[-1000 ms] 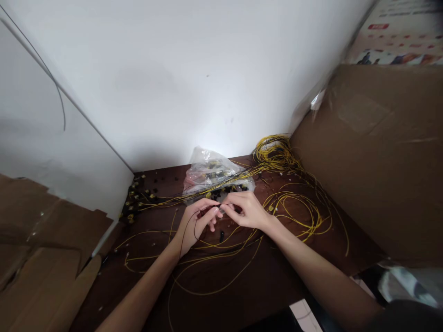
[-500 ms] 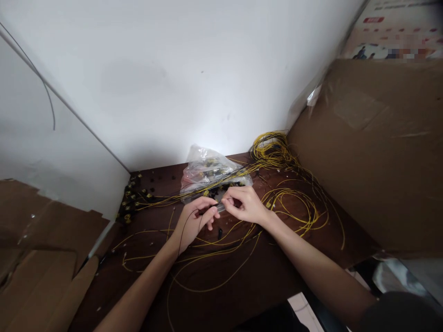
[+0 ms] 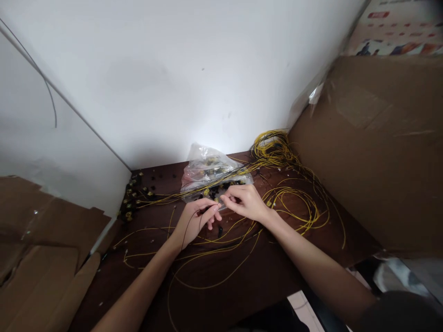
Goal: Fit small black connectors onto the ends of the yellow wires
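White walls corner a dark wooden tabletop (image 3: 263, 281). Flattened cardboard (image 3: 44, 258) at far left; small black-and-yellow connectors (image 3: 133, 200) heaped in the wall corner. Left hand (image 3: 195, 219) pinches a thin black wire (image 3: 188, 223), which loops down past its wrist. Right hand (image 3: 245, 203) meets it fingertip to fingertip, pinching the same wire, just before a clear plastic bag (image 3: 207, 168). Yellow cables (image 3: 294, 203) sprawl rightward to a cardboard box (image 3: 380, 152); bare wood nearer the body.

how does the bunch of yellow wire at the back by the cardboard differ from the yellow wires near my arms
The dense yellow wire bundle is tightly coiled against the white wall; the loose yellow wires sprawl in wide single loops over the dark wooden table. The bundle sits beyond both hands; the loose wires run under the forearms. Both are thin and yellow.
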Available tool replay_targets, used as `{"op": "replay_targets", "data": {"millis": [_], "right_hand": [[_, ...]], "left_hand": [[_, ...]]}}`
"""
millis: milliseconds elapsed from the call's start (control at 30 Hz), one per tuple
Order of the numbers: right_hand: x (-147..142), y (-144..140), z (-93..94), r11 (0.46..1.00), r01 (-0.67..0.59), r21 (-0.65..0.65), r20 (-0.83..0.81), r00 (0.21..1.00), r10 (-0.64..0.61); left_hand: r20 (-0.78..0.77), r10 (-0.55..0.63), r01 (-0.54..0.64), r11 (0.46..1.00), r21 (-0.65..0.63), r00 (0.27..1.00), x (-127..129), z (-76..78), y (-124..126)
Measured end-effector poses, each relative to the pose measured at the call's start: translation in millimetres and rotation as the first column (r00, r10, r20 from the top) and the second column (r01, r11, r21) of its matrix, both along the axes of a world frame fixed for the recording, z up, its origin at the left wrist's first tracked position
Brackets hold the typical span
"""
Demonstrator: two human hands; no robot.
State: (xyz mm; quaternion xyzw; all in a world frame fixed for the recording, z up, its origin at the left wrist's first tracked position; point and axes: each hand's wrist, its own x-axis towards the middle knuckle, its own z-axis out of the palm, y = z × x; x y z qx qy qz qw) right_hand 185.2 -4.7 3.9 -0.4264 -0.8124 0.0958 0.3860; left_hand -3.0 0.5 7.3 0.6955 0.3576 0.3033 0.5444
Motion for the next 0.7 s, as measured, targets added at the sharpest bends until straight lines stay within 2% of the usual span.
{"op": "replay_targets", "data": {"millis": [167,333,433,567,700], "right_hand": [[4,2,-0.3,0.996,0.093,0.008,-0.037,0.995,-0.092],[6,6,0.3,0.980,0.198,-0.031,-0.143,0.969,-0.200],[5,6,2.9,0.976,0.217,0.026,-0.180,0.961,-0.209],[2,3,6.4,0.988,0.114,0.104,-0.104,0.989,-0.103],[-5,0,5.4,0.993,-0.057,0.100,0.032,0.998,0.054]], "left_hand": [[0.005,0.026,-0.026,0.999,-0.039,1.000,1,-0.1,0],[0.025,0.018,-0.017,0.998,-0.062,1.000,1,-2.6,1],[0.060,0.047,-0.041,0.995,-0.094,0.997,1,-2.9,0],[0.114,0.094,-0.077,0.987,-0.144,0.989,3,-0.4,-1],[0.147,0.118,-0.093,0.982,-0.166,0.982,3,2.0,-2]]}}
